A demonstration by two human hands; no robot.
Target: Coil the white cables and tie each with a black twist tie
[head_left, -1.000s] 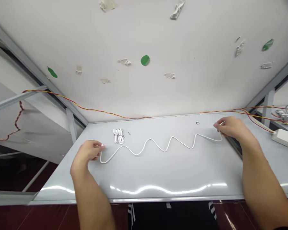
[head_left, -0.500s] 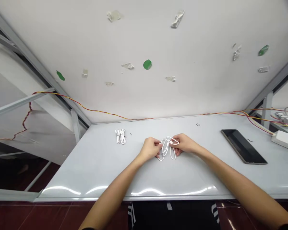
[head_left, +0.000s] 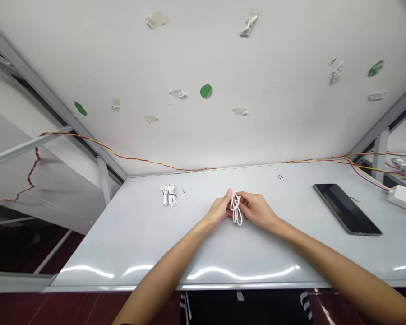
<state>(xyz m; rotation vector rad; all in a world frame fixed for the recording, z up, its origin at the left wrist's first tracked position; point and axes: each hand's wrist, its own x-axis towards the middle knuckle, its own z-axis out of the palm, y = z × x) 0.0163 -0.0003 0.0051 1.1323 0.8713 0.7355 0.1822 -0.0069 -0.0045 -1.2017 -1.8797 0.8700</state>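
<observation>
Long glossy white table (head_left: pixel 284 253) across the scene, black rectangular tablet (head_left: pixel 347 209) on its right, white power strip (head_left: pixel 404 199) at the far right edge; near the middle, left hand (head_left: pixel 219 212) and right hand (head_left: pixel 257 210) close together, both narrowly pinching a looped white cable (head_left: pixel 237 208) held upright between them; two small bundled white cables (head_left: pixel 168 195) well to the far left

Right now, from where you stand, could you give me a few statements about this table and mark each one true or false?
The left hand and right hand both hold a looped white cable. True.

The bundled white cables sit in the right hand. False: they lie on the table, left of the hands.

A black tablet lies right of the hands. True.

The red-and-yellow wire crosses the table in front of the hands. False: it runs beyond the table's far edge, along the white panel.
</observation>
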